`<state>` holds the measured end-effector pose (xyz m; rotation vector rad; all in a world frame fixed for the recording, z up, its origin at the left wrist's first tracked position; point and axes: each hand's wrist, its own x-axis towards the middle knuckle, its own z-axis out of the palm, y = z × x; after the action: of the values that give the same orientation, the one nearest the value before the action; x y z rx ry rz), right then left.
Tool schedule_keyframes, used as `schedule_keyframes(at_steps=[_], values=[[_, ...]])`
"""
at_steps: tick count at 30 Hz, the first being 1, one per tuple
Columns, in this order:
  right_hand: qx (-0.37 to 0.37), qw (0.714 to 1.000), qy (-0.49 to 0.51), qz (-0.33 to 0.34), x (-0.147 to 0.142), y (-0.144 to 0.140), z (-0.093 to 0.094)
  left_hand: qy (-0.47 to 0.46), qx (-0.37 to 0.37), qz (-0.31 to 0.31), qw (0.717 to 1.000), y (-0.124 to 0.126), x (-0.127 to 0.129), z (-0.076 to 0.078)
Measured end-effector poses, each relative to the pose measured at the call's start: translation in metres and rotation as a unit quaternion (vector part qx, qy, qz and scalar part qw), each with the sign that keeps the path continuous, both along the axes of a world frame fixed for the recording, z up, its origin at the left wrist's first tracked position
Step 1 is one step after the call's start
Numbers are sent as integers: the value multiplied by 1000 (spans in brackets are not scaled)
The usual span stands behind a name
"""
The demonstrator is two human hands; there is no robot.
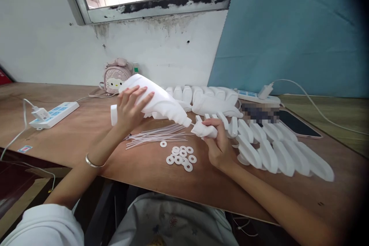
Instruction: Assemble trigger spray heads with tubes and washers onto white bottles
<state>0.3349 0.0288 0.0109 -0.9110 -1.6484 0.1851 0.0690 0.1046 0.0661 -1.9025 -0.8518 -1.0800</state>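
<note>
My left hand [130, 108] grips a white plastic bottle [163, 102] held tilted above the table, neck pointing down to the right. My right hand [219, 142] holds a white spray-head cap [203, 130] right at the bottle's neck. Below them on the wooden table [86, 138] lie a bundle of thin clear tubes [157, 136] and several white ring washers [181, 155].
Rows of white bottles [276, 150] lie to the right and more [207, 98] behind. A phone [298, 125] rests at far right, power strips at left [53, 114] and back right [253, 96]. A pink bag [115, 76] stands by the wall.
</note>
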Motion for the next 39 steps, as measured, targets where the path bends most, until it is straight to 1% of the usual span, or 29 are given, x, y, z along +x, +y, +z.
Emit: schedule_keyframes(at_steps=[2,4,8,10,13,15,19,21,24,25,26,30,34,36,39], values=[[11,1000,-2,-2,0,0,1,-3,-3,-27,1000,0,14,-10],[22,1000,-6,-11,-2,0,1,-14,-17,-42,999,1,21,-18],[26,998,-19,-50,-6,-1,2,-28,-35,-47,998,2,20,-31],[-16,998,-27,-62,-7,-3,4,-37,-29,-48,998,2,16,-35],[-130,989,-26,-63,-8,-7,6,-47,-13,-51,998,3,12,-40],[-189,980,-16,-56,-7,-7,6,-52,-9,-51,997,3,12,-42],[-244,969,23,-41,-7,-2,0,-53,3,-50,997,3,13,-45],[-278,958,61,-18,-7,2,-4,-56,20,-47,997,2,13,-45],[-346,930,117,54,-7,4,-7,-60,37,-36,997,0,13,-44],[-355,923,129,73,-8,4,-7,-61,42,-32,997,0,13,-44],[-352,922,139,85,-9,4,-7,-61,46,-29,997,0,13,-44],[-303,934,155,108,-12,0,-3,-64,45,-26,997,-1,12,-43],[-291,939,163,89,-12,-1,-4,-82,25,-8,996,-1,12,-46],[-314,925,181,115,-11,1,-7,-96,25,1,995,-1,12,-48],[-375,883,211,186,-9,3,-12,-113,25,1,993,0,11,-50]])
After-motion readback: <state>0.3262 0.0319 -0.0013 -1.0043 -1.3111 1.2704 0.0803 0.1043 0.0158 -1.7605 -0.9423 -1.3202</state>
